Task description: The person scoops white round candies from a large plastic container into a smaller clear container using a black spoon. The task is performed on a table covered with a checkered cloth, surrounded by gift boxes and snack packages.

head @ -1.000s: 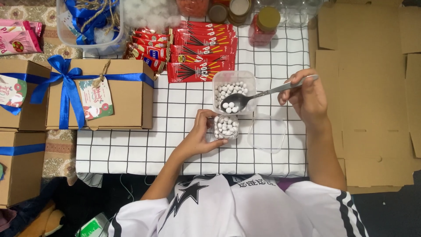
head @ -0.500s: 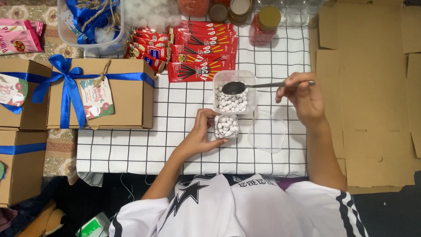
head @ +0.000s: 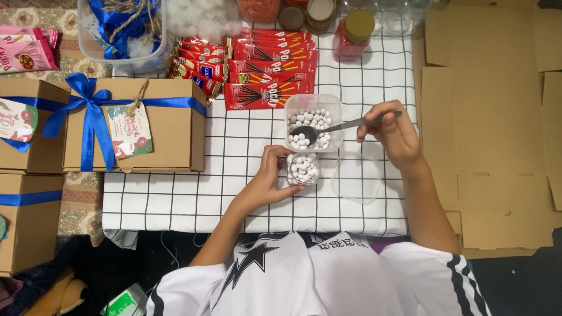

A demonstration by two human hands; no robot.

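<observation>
A white cloth with a black grid [head: 175, 199] covers the low table, seen from overhead. Near its centre stands a small clear plastic jar of white round candies [head: 303, 168], steadied by the left hand [head: 270, 178], whose fingers curl around its side at nine o'clock. Touching it at twelve o'clock sits a larger square clear tub of the same candies [head: 314, 120]; the right hand [head: 393, 133] pinches a metal spoon [head: 339, 126] whose bowl lies among them. The jar looks light, smooth-sided and easily tipped, best held low around its wall; the candies look hard and prone to rolling. A clear lid [head: 356, 178] lies at three o'clock, red snack boxes [head: 266, 64] beyond, a ribboned brown box [head: 132, 124] at nine.
</observation>
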